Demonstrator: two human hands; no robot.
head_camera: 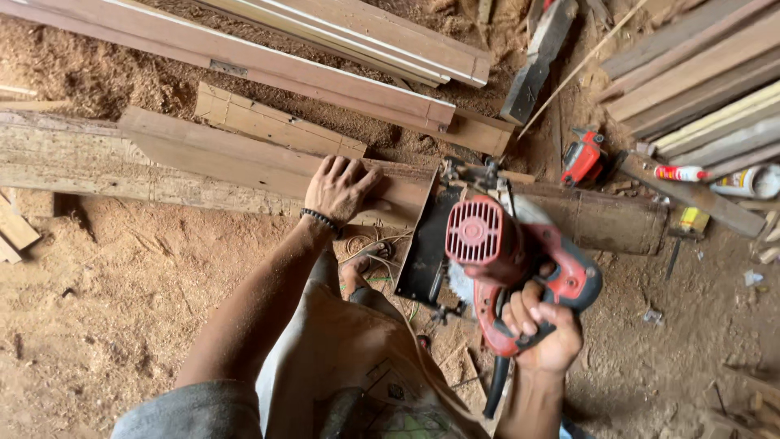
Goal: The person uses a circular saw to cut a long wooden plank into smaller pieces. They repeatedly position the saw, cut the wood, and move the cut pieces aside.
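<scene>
My left hand (340, 189) lies palm down, fingers spread, on a long reddish wooden plank (236, 158) that rests on a thick grey beam (89, 162). A dark bead bracelet sits on that wrist. My right hand (543, 332) grips the handle of a red circular saw (508, 256). The saw's black base plate (424, 252) sits at the plank's right end. A black cord hangs down from the saw's handle.
Sawdust covers the dirt floor (106, 301). Long framed boards (268, 65) lie at the top, stacked planks (699, 81) at the upper right. A second red power tool (583, 158), a tube (681, 173) and a white bottle (751, 180) lie at right.
</scene>
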